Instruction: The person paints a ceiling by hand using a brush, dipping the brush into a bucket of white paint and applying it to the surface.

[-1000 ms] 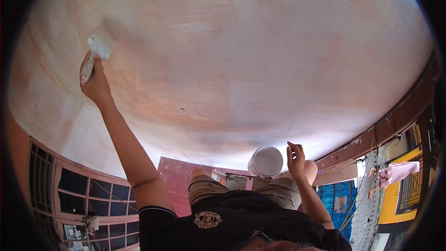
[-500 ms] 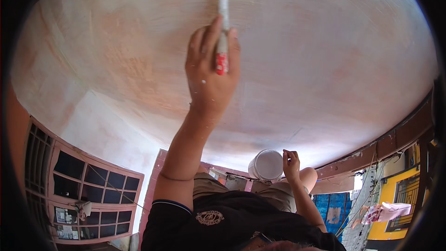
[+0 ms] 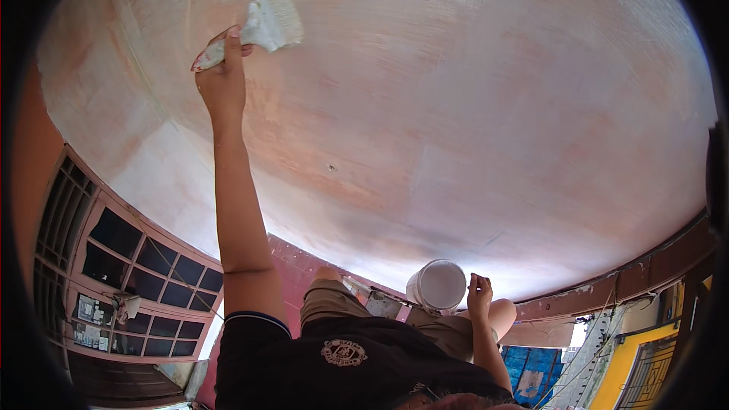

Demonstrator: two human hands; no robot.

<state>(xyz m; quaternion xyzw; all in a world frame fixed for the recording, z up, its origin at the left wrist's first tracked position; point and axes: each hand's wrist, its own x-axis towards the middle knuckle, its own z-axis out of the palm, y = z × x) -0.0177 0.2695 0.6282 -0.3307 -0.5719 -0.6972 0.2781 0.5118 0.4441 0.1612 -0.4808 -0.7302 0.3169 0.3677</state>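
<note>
My left hand point(image 3: 222, 76) is raised at the upper left, closed round the handle of a wide, flat paintbrush point(image 3: 263, 25). White paint coats the brush, and its handle end shows some red. Its pale bristles point right, against or very close to a broad plastered surface point(image 3: 486, 106) with patchy pink and whitish paint. Low in the view, a white bucket point(image 3: 439, 286) is tilted near my knees, its round mouth showing a pale inside. My right hand point(image 3: 479, 296) is beside the bucket's rim with its fingers curled together; whatever they hold is too small to make out.
A pink-framed window point(image 3: 144, 273) with dark panes and a hanging cloth stands at the lower left. Along the lower right runs a brown beam point(image 3: 607, 288), with thin lines, blue sheeting point(image 3: 530, 372) and a yellow wall point(image 3: 611, 380) beyond it.
My left hand has swung left with the paintbrush, which has turned from upright to lying sideways, bristles to the right. My right hand and the bucket sit slightly lower in view.
</note>
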